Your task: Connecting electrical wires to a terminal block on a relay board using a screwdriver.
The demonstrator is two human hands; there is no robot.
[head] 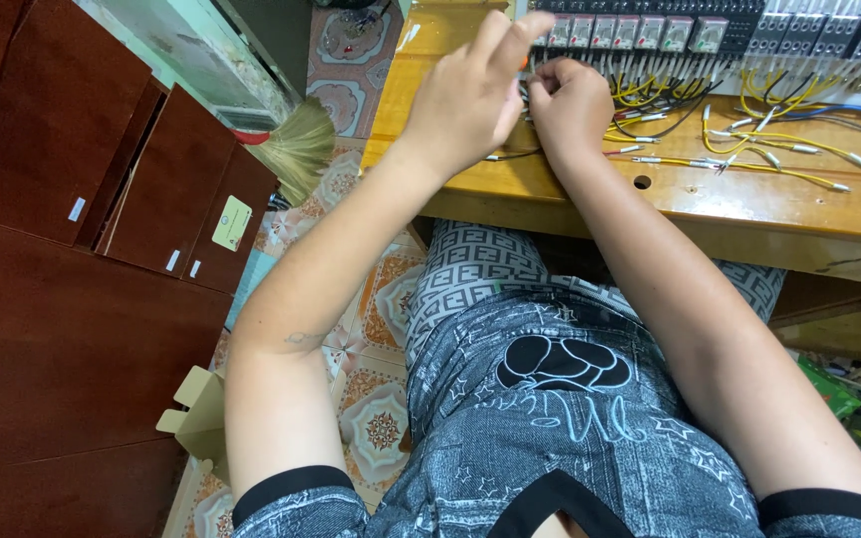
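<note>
Both my hands are up at the far edge of a wooden bench (749, 204), in front of a row of grey and black electrical terminal modules (710, 30). My left hand (470, 95) has its fingers raised and pinching near a module, an orange bit showing at the fingertips. My right hand (570, 105) is curled into a fist close beside it, gripping thin wires that I can barely see. Loose yellow, black and blue wires (789, 149) with metal ferrule ends spread over the bench to the right of my hands.
Dark red-brown wooden cabinets (82, 219) stand at the left. A straw broom (296, 149) leans by them above a patterned tile floor (381, 418). A small cardboard box (196, 413) lies near my left elbow. Green clutter (829, 389) sits under the bench at right.
</note>
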